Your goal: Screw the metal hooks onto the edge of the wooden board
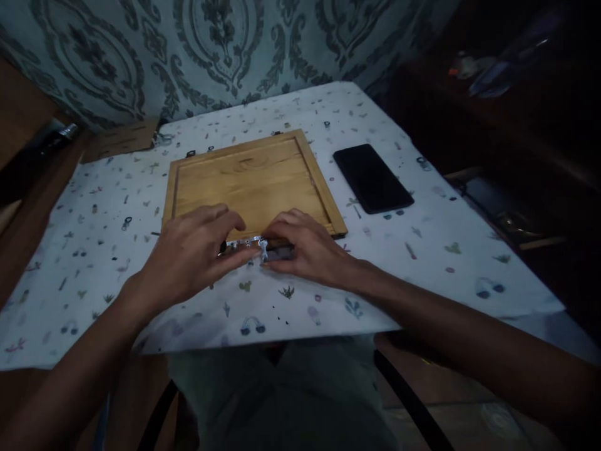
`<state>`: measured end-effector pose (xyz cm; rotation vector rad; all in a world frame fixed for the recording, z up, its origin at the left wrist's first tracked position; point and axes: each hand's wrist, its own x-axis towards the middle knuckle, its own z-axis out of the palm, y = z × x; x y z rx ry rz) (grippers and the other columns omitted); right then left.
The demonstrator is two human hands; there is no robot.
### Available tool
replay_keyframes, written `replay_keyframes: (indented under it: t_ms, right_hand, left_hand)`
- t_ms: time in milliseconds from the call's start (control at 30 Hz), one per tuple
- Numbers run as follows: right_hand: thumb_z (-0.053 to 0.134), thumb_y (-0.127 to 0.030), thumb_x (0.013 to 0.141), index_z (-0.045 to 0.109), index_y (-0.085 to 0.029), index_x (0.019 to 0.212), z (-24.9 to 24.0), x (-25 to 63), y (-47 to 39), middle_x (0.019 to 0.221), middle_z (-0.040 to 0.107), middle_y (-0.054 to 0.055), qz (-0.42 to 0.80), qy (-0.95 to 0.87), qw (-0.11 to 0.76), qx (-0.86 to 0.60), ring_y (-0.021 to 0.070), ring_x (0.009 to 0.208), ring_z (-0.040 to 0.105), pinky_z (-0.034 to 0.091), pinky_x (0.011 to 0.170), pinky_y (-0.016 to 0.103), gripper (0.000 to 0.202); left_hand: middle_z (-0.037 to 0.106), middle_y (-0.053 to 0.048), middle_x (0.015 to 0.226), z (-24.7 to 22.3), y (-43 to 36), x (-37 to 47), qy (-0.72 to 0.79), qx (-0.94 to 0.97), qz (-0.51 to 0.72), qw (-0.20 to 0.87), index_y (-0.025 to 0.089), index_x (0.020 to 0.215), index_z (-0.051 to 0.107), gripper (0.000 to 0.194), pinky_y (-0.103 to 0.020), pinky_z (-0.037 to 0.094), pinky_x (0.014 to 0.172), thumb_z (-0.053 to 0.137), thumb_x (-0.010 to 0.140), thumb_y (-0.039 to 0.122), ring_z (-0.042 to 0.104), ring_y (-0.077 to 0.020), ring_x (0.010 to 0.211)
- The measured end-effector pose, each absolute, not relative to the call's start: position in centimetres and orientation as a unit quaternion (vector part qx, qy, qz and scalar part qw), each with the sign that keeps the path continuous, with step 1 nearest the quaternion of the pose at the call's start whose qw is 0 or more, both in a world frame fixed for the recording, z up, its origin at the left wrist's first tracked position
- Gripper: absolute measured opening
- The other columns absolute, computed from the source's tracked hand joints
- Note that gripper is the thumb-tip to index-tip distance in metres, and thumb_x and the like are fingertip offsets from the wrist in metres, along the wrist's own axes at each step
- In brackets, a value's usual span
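A small silvery metal hinge [263,248] is at the near edge of a wooden panel [244,188], which lies flat with a raised frame around its face. My left hand [192,250] reaches in from the left, thumb and fingers closed about the hinge's left part. On the other side my right hand [305,247] pinches its right end between thumb and fingertips. Both hands are by the panel's near edge, and the fingers hide part of the hinge. In the dim light its finer details do not show.
A black phone [373,178] lies to the right of the panel. A piece of brown cardboard [122,141] rests at the back left. The table has a white patterned cloth [446,263], and a patterned wall covering [154,50] rises behind it. Dark furniture stands at the right.
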<state>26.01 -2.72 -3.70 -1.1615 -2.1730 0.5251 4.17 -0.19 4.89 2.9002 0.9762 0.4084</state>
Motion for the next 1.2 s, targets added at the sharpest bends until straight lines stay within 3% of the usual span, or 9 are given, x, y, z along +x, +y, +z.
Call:
replay_keyframes:
  t_ms: [100,200,333,500,733,933,1200]
  right_hand:
    - [0.079,-0.035,0.075,0.069,-0.015,0.105,-3.9,26.0,-2.6,0.099,0.066,0.009,0.198,-0.818,0.313,-0.441,0.0270,0.097,0.057,0.046,0.083,0.040,0.037]
    - [0.078,-0.036,0.077,0.070,-0.016,0.103,-4.1,25.9,-2.5,0.099,0.067,0.009,0.190,-0.818,0.319,-0.439,0.0268,0.098,0.059,0.046,0.084,0.041,0.034]
    - [0.080,-0.037,0.075,0.071,-0.015,0.103,-4.3,25.8,-2.3,0.096,0.067,0.009,0.181,-0.820,0.325,-0.434,0.0262,0.096,0.060,0.047,0.085,0.042,0.037]
    - [0.083,-0.032,0.070,0.071,-0.013,0.100,-4.6,25.7,-1.7,0.097,0.069,0.009,0.186,-0.818,0.328,-0.434,0.0253,0.097,0.063,0.048,0.088,0.041,0.037]
    - [0.081,-0.037,0.070,0.072,-0.015,0.095,-4.7,25.7,-1.3,0.094,0.069,0.007,0.204,-0.808,0.337,-0.438,0.0223,0.092,0.065,0.050,0.083,0.037,0.034]
    - [0.078,-0.043,0.071,0.072,-0.015,0.094,-4.8,25.6,-1.4,0.095,0.069,0.009,0.211,-0.805,0.340,-0.438,0.0223,0.090,0.065,0.051,0.081,0.036,0.037]
    - [0.083,-0.041,0.064,0.072,-0.017,0.094,-4.8,25.7,-1.2,0.094,0.069,0.006,0.204,-0.813,0.335,-0.431,0.0221,0.093,0.064,0.050,0.087,0.037,0.039]
  left_hand:
    - [0.063,-0.009,0.098,3.2,-0.8,3.5,0.338,0.937,0.080,-0.028,0.016,0.108,0.065,0.054,-0.034,0.045,0.065,0.052,0.091,0.065,0.063,-0.0254,0.089]
    - [0.060,-0.013,0.112,2.5,-1.4,4.4,0.384,0.923,-0.009,-0.039,0.016,0.115,0.066,0.054,-0.034,0.045,0.068,0.061,0.087,0.063,0.058,-0.0295,0.103]
    - [0.060,-0.013,0.117,2.1,-1.8,5.6,0.387,0.921,-0.022,-0.037,0.018,0.117,0.067,0.052,-0.034,0.045,0.071,0.063,0.087,0.060,0.054,-0.0308,0.111]
    - [0.062,-0.012,0.114,1.9,-1.8,5.3,0.379,0.925,-0.014,-0.030,0.019,0.116,0.070,0.052,-0.034,0.043,0.073,0.052,0.092,0.062,0.055,-0.0293,0.110]
    - [0.066,-0.010,0.101,2.2,-0.7,5.3,0.370,0.929,-0.012,0.007,0.021,0.103,0.075,0.054,-0.030,0.039,0.068,0.045,0.093,0.064,0.061,-0.0259,0.100]
    - [0.070,-0.010,0.096,2.0,-0.2,5.2,0.373,0.928,-0.002,0.024,0.021,0.100,0.077,0.051,-0.030,0.038,0.067,0.047,0.092,0.061,0.063,-0.0252,0.091]
    - [0.071,-0.008,0.093,1.7,-0.1,5.1,0.373,0.927,0.019,0.032,0.022,0.098,0.077,0.048,-0.028,0.034,0.063,0.052,0.090,0.062,0.063,-0.0218,0.085]
